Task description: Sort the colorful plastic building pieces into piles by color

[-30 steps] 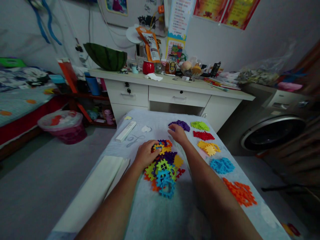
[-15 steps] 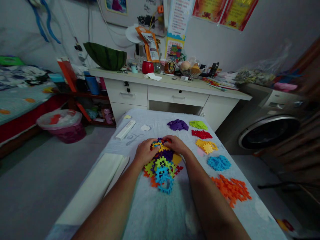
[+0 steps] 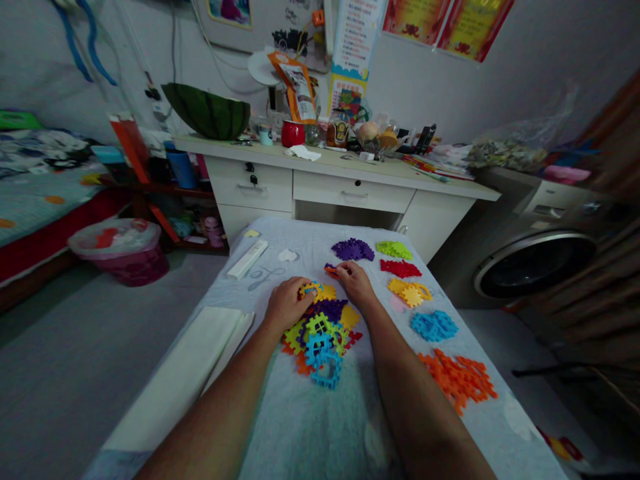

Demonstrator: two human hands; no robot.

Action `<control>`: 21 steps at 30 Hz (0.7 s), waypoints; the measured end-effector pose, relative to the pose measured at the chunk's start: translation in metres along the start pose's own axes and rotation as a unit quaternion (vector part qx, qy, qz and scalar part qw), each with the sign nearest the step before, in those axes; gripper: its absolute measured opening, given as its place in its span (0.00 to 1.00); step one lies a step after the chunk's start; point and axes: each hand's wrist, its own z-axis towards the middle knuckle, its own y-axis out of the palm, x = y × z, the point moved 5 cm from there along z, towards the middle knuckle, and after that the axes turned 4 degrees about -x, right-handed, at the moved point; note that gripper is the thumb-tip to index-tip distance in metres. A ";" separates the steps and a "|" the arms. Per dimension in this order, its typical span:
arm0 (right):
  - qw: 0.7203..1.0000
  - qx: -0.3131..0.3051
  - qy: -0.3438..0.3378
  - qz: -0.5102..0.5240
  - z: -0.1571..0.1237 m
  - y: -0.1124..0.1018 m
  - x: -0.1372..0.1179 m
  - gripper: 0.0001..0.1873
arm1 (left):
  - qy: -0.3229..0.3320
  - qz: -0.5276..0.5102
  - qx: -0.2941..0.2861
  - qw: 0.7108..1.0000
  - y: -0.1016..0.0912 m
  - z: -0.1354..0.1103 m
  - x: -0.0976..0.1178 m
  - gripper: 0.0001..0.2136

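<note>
A mixed heap of toothed plastic building pieces (image 3: 325, 327) in several colours lies on the cloth-covered table between my forearms. At its far left edge, my left hand (image 3: 289, 305) is closed on yellow pieces (image 3: 325, 292), with a bit of blue showing by the thumb. Just beyond the heap, my right hand (image 3: 356, 281) pinches a small purple and orange piece (image 3: 331, 269) between thumb and fingers. Sorted piles run down the right side: purple (image 3: 353, 249), green (image 3: 394, 250), red (image 3: 401, 268), yellow (image 3: 410, 292), blue (image 3: 434, 326) and orange (image 3: 460, 380).
A long white box (image 3: 248, 259) and a folded white sheet (image 3: 185, 373) lie along the table's left side. Beyond the table stands a white desk (image 3: 270, 185) with a watermelon half (image 3: 210, 115) and clutter. A washing machine (image 3: 530, 247) is at the right, a pink bin (image 3: 125, 260) at the left.
My right hand has moved slightly away from my left, lifting off the heap with the purple and orange piece. My left hand stays at the heap with the yellow pieces.
</note>
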 end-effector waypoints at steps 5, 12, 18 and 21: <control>0.987 -0.129 -0.003 0.091 -0.006 0.015 -0.012 0.14 | 0.004 -0.009 0.003 1.000 -0.001 0.000 0.000 0.15; 0.996 0.043 0.058 0.046 0.003 -0.005 0.009 0.18 | 0.014 -0.012 -0.003 1.000 0.001 0.000 -0.002 0.14; 0.970 0.130 0.173 0.111 0.008 -0.013 0.049 0.17 | 0.008 0.001 -0.006 1.000 0.002 0.000 -0.003 0.14; 0.953 0.156 0.203 0.164 0.011 -0.015 0.059 0.15 | 0.005 0.004 -0.006 1.000 0.001 0.000 -0.001 0.14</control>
